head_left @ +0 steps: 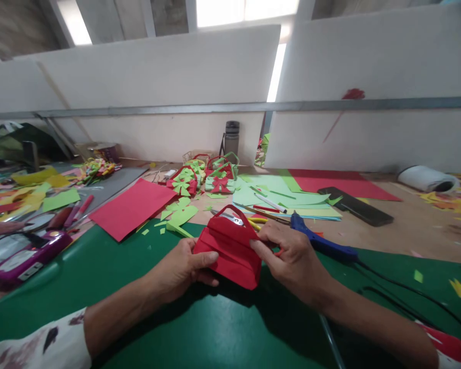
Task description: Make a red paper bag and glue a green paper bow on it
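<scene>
Between my two hands is a small red paper bag (230,256) with a looped handle, tilted above the green mat (138,318). My left hand (188,264) grips its left side, thumb on the front and fingers underneath. At the upper right edge, my right hand (288,251) pinches the red paper. Just behind the bag lie scissors (232,218), partly hidden by it. A blue glue gun (322,241) rests to the right of my right hand, its cord trailing over the mat.
Finished-looking paper baskets (221,182) with bows stand at the back near a dark bottle (231,138). Red sheets (134,207), pale green sheets (284,189) and a phone (355,205) lie around. A purple device (30,256) is at left, beside another person's hand (0,230).
</scene>
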A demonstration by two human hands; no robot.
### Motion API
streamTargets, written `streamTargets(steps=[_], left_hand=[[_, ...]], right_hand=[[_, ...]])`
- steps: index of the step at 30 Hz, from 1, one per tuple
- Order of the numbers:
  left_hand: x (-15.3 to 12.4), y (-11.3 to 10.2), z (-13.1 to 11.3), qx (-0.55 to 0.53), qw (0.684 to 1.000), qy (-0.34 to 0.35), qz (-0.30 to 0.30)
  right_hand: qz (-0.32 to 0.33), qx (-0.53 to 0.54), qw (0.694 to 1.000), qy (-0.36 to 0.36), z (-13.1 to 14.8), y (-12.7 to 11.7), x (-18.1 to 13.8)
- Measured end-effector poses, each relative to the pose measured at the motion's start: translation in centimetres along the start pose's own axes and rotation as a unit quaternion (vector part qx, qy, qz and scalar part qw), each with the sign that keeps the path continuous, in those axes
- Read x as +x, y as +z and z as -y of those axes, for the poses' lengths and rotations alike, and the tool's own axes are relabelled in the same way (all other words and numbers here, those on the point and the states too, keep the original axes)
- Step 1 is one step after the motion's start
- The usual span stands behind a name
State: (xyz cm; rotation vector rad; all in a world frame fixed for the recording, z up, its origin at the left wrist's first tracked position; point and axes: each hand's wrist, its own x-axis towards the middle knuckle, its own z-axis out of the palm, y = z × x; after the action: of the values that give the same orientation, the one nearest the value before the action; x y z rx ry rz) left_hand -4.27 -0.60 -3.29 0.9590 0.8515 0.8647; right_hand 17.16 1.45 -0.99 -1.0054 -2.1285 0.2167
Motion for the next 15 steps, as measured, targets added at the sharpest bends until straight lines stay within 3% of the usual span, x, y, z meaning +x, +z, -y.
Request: streamTargets(steps=[6,15], left_hand=[[0.0,0.9,0.1,-0.009,0.999,0.018,0.025],[0.4,2.2,0.1,-0.047,0.998,0.038,-0.005]], right_hand=[[0.009,0.024,0.999,0.040,0.2,-0.6,0.5],[0.043,0.032,0.998,0.023,0.5,-1.0,0.5]])
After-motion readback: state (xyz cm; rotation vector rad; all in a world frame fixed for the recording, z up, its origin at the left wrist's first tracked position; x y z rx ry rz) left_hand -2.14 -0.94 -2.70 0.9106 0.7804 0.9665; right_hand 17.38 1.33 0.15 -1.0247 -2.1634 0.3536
